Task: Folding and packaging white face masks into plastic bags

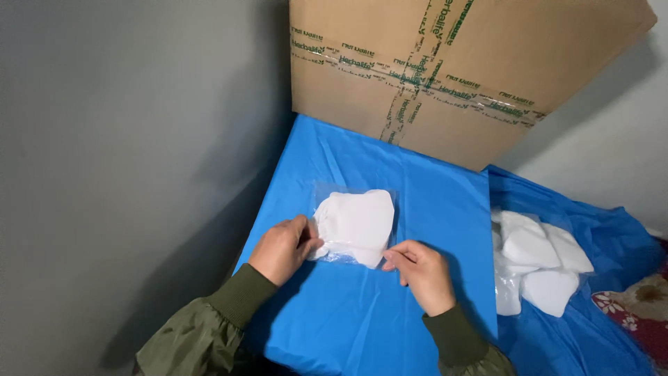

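Observation:
A clear plastic bag (pixel 355 221) with white folded pieces inside lies on a blue-covered surface (pixel 417 188). My left hand (pixel 282 248) pinches the bag's near left corner with thumb and fingers. My right hand (pixel 419 273) pinches its near right edge. Both sleeves are olive green. The bag lies flat, its open side toward me.
A large taped cardboard box (pixel 452 76) stands at the back of the surface. To the right, lower down, a pile of white pieces in clear plastic (pixel 539 268) rests on blue sheeting. A grey wall (pixel 125 174) runs along the left. Patterned fabric (pixel 637 306) shows at far right.

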